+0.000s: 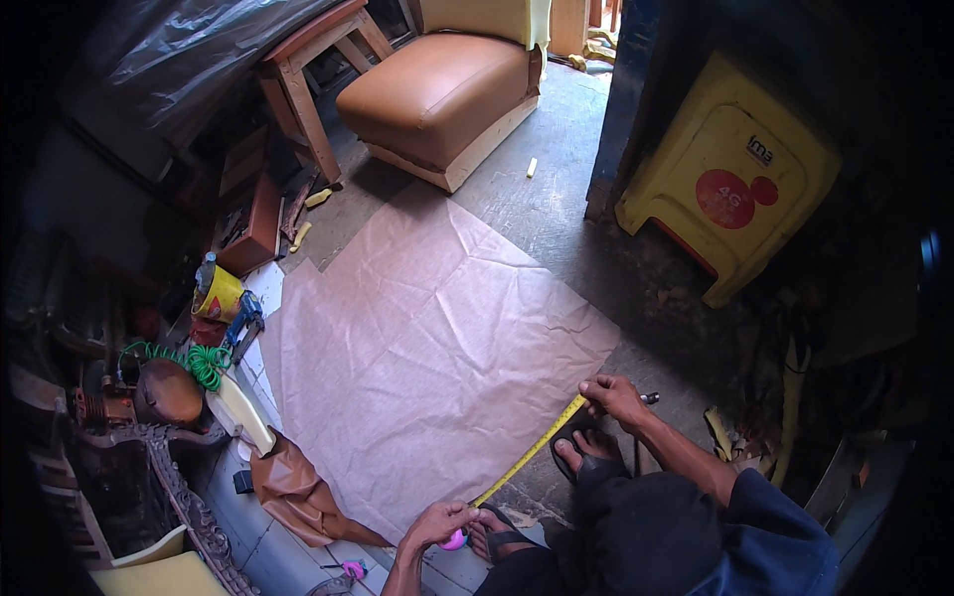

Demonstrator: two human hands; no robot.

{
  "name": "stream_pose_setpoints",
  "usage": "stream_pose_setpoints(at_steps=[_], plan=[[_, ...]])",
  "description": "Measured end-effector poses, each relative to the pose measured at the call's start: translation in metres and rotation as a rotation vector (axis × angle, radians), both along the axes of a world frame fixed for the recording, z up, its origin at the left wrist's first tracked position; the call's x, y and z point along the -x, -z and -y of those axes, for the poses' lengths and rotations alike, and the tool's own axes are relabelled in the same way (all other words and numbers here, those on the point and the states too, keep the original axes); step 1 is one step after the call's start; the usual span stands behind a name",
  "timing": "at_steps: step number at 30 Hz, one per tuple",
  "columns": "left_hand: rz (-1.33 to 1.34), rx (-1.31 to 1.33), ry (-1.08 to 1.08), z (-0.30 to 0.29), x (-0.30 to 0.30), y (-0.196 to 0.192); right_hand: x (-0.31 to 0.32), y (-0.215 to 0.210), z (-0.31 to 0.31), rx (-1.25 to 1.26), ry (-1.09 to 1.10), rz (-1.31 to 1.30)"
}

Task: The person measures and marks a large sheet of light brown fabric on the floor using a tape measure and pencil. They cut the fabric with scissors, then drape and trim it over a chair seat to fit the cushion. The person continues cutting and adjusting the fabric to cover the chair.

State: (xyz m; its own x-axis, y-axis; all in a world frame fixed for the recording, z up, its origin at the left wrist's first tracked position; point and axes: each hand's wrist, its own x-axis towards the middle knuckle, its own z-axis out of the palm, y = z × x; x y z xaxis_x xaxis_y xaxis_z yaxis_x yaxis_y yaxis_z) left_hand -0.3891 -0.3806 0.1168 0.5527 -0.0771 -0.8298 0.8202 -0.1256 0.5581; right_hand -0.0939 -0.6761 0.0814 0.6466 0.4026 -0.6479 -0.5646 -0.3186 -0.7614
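A large sheet of light brown material (427, 338) lies flat on the concrete floor. Along its near right edge runs a yellow measuring tape (532, 452), stretched tight. My right hand (614, 395) pinches the tape's far end at the sheet's right corner and also holds a dark pen-like tool. My left hand (437, 521) presses the tape's near end down beside a small pink object (455, 541). My feet in dark sandals (581, 452) rest just beyond the sheet's edge.
A tan padded seat (437, 89) on a wooden base stands beyond the sheet. A yellow plastic stool (730, 174) lies tipped at the right. Tools, a green coiled hose (204, 363), a yellow can (219, 295) and brown leather scraps (293, 492) crowd the left side.
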Motion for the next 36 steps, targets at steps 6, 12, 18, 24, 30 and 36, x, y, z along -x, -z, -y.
stream_pose_setpoints(at_steps=[6, 12, 18, 24, 30, 36], plan=[[0.005, -0.001, -0.047, -0.009, 0.007, 0.008, -0.02, 0.009, 0.012, 0.11, 0.117, 0.098], [0.109, -0.208, -0.069, -0.034, 0.02, 0.029, -0.024, 0.025, 0.0, 0.125, 0.069, 0.2], [0.318, -0.876, -0.339, -0.064, 0.037, 0.067, -0.03, 0.046, -0.032, 0.61, -0.443, 0.993], [0.156, -0.91, -0.499, -0.026, 0.035, 0.102, -0.068, 0.057, -0.039, 0.722, -0.731, 1.031], [0.167, -0.92, -0.507, -0.001, 0.035, 0.106, -0.084, 0.034, -0.039, 0.699, -0.739, 0.995], [0.175, -0.895, -0.532, -0.004, 0.034, 0.1, -0.159, -0.024, -0.162, 0.424, -0.641, 1.382]])
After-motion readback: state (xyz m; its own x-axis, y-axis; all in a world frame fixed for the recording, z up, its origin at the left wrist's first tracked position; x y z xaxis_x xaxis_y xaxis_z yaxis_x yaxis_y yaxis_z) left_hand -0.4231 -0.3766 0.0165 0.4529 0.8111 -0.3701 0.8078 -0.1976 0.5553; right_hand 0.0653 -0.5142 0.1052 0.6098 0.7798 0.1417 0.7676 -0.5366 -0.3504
